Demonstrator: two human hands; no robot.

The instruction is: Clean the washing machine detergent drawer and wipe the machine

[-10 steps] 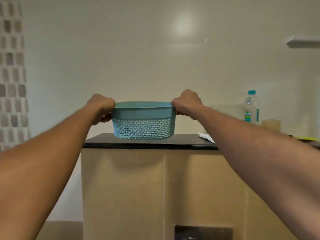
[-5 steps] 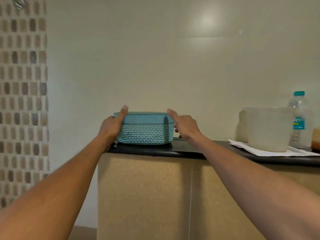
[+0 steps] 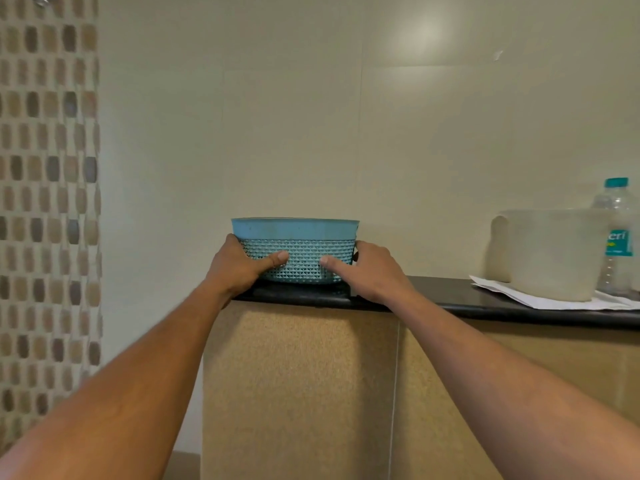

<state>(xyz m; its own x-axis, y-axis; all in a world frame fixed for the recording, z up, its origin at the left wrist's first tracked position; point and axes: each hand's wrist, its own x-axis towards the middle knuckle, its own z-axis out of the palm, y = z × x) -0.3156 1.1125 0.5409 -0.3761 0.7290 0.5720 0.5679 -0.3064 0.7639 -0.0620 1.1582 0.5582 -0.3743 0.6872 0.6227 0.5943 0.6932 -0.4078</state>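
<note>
A teal plastic basket (image 3: 297,229) with a mesh lower wall stands on the left end of a black countertop (image 3: 446,296), near the wall. My left hand (image 3: 238,269) grips its left end, thumb laid across the front mesh. My right hand (image 3: 371,272) grips the right end the same way, thumb on the mesh. The fingers of both hands are hidden behind the basket's sides. No washing machine or detergent drawer is in view.
A white tub (image 3: 554,255) sits on sheets of paper (image 3: 512,295) at the counter's right, with a clear water bottle (image 3: 618,233) behind it. Tan cabinet fronts (image 3: 298,382) lie below the counter. A mosaic tiled wall (image 3: 48,202) stands at the left.
The basket was lowered from the air onto the counter. My hands then slid from its rim down to the mesh sides, thumbs now across the front.
</note>
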